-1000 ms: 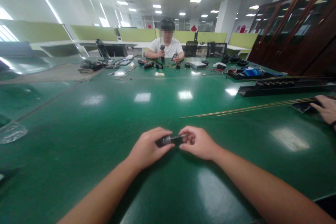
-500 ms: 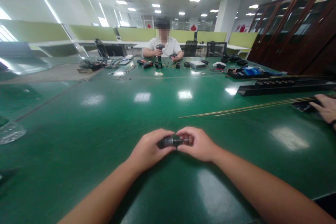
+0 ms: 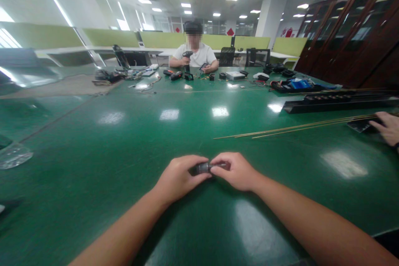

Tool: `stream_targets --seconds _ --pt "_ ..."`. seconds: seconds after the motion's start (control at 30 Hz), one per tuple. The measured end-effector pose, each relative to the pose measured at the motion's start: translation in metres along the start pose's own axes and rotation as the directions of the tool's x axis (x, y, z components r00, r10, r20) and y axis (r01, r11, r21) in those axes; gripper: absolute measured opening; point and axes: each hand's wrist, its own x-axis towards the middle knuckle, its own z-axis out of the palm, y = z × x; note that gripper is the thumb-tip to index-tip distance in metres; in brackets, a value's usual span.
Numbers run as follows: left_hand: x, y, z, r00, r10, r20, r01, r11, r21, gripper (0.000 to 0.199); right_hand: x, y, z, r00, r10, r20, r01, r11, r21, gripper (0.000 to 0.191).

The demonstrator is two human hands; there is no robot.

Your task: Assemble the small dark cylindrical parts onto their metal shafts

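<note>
A small dark cylindrical piece (image 3: 203, 168) with a narrower right end lies crosswise between my two hands, just above or on the green table. My left hand (image 3: 180, 174) is closed round its thicker left end, thumb below and fingers above. At the narrow end, my right hand (image 3: 236, 169) pinches the piece with thumb and forefinger, its other fingers curled behind. The fingers hide both ends, and I cannot tell exactly what the piece is.
Thin brass-coloured rods (image 3: 280, 128) lie to the right, near another person's hand (image 3: 388, 126). Behind them is a long black channel (image 3: 324, 106). Across the green table (image 3: 140, 133), a person (image 3: 195, 56) holds a power drill (image 3: 187, 59). A clear plastic object (image 3: 15, 157) lies far left.
My right thumb and forefinger have closed in on the piece's narrow end, nearer my left fingertips. My left hand keeps its hold. The person opposite has shifted the drill slightly.
</note>
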Motion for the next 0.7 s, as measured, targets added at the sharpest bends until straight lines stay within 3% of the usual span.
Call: stream_targets --seconds 0.7 --pt "-0.0007 -0.0051 -0.0019 0.999 -0.003 0.033 0.005 0.998 -0.067 0.025 -0.0004 0.0020 -0.0008 0.999 -0.042 0.005 0.042 0.999 0.007 0.012"
